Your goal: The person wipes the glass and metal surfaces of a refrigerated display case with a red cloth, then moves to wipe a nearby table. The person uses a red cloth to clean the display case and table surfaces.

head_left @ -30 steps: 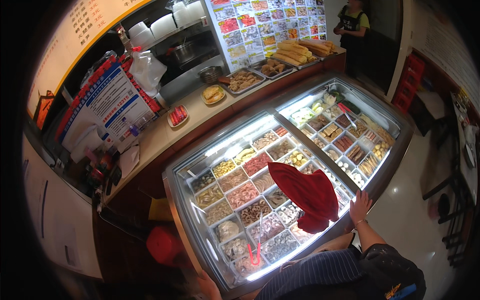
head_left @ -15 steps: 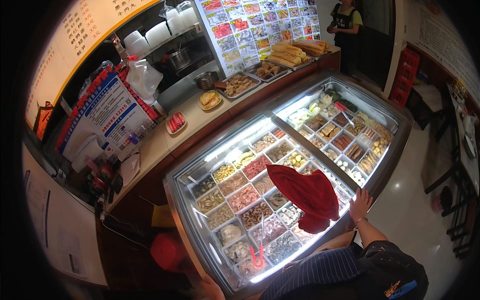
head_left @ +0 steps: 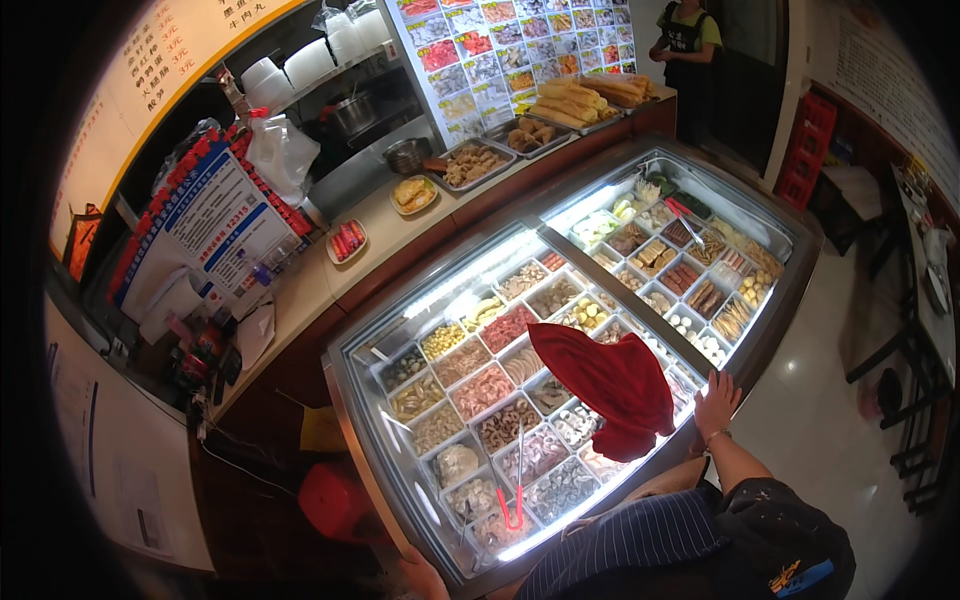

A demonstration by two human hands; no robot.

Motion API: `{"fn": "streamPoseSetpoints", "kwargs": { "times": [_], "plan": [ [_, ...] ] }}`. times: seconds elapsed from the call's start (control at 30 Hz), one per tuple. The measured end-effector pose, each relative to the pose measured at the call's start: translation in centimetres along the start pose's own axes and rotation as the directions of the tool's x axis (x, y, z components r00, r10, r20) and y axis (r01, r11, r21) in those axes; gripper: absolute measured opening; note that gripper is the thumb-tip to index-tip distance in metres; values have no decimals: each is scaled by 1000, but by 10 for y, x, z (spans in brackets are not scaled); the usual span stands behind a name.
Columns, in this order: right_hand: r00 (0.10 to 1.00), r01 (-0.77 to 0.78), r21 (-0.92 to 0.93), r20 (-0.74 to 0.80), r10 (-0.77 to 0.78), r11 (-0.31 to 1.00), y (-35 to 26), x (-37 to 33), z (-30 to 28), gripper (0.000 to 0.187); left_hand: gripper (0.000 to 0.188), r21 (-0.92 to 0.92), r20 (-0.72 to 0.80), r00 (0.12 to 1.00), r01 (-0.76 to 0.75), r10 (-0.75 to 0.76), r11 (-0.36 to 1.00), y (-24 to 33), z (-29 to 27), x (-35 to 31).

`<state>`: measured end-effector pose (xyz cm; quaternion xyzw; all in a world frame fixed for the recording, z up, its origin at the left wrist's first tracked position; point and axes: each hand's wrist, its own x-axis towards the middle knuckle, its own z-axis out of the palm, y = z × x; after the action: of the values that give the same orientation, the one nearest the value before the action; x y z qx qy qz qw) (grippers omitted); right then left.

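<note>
A long glass-topped display case (head_left: 345,400) stands before me, lit from inside, with rows of trays of food under the glass. My right hand (head_left: 717,404) rests on its near right edge, fingers spread and nothing in them. My left hand (head_left: 422,576) is at the case's near left corner, cut off by the lower border, its fingers mostly hidden. A crumpled dark red cloth (head_left: 612,388) lies on top of the glass, left of my right hand and apart from it. Tongs with red handles (head_left: 514,512) lie over the trays nearest my left hand.
Behind the case runs a counter (head_left: 375,248) with a plate of red-wrapped items (head_left: 347,240) and trays of fried food (head_left: 470,165). A person in an apron (head_left: 688,45) stands at the back. A red stool (head_left: 333,502) is left of the case; tables (head_left: 925,260) stand at right.
The view has shifted slightly, so the scene sits a little differently in the picture. Both hands keep their places on the case, and the red cloth lies where it was.
</note>
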<state>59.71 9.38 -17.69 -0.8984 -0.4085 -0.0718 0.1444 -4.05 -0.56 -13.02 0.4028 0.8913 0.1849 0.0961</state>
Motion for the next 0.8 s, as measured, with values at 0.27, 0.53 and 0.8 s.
{"fn": "streamPoseSetpoints", "kwargs": {
  "times": [0.27, 0.53, 0.8],
  "plan": [
    [1000, 7, -18, -9, -7, 1000, 2, -1, -1, 60, 77, -95, 54, 996, 77, -72, 992, 23, -15, -7],
    [1000, 16, 5, -4, -16, 1000, -6, -1, 2, 59, 55, 60, -112, 963, 252, -245, 966, -10, 18, 15],
    [1000, 21, 26, -9, -21, 999, -3, -2, 1, 58, 68, -50, 40, 999, 27, -25, 998, 90, -71, -36]
  ]
}}
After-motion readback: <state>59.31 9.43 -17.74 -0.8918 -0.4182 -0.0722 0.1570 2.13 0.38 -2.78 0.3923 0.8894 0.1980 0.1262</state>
